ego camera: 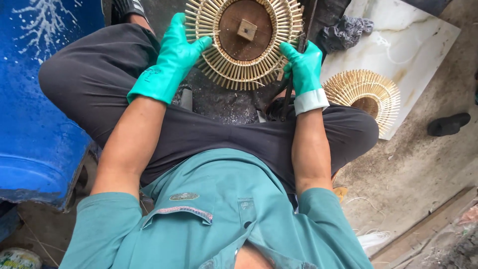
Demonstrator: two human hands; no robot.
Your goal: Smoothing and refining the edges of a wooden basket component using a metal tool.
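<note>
Gloves on, my left hand (172, 52) and right hand (303, 62) clamp the bamboo wheel (244, 42) by its rim. Second wheel (366, 97) lies on the white slab (423, 35)

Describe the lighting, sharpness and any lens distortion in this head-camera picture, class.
Head view: soft, even daylight with only faint shadows; mild glare on the white marble-look slab; the left hand and right hand in green gloves and the round bamboo frame they grip are sharp; the wide lens bows the blue barrel and stretches the edges.
</note>
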